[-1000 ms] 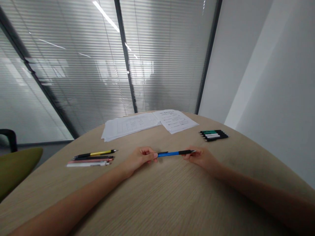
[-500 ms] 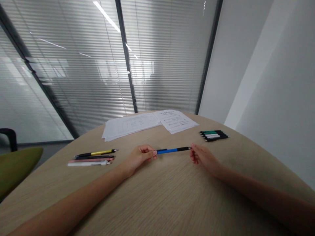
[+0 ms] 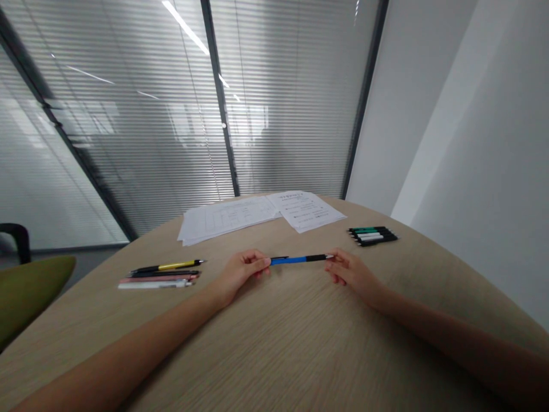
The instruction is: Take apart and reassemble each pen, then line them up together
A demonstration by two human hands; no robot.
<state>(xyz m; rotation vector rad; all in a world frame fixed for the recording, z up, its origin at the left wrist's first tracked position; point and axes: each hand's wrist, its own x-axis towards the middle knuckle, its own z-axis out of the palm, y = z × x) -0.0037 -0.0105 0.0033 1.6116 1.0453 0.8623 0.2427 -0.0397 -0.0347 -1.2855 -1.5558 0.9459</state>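
Observation:
A blue pen [image 3: 294, 260] with a black grip and a silver tip is held nearly level above the table, its tip toward the right. My left hand [image 3: 244, 272] is closed on its clip end, thumb and fingers pinching it. At the other end, the thumb and forefinger of my right hand [image 3: 348, 272] pinch the silver tip, the remaining fingers curled below. Left of my left hand lies a group of pens: a yellow and black pen [image 3: 175, 266], with dark, pink and white pens [image 3: 156, 284] below it.
Beyond my right hand, several black, green and white pens [image 3: 372, 236] lie side by side. Printed sheets [image 3: 231, 217] rest toward the far edge of the round wooden table [image 3: 274, 355]. A green chair [image 3: 32, 292] stands at the left, and glass with blinds rises behind.
Both hands and the blue pen have shifted slightly to the left and a little upward in view. The silver tip shows more now. The other pens and the papers have stayed put.

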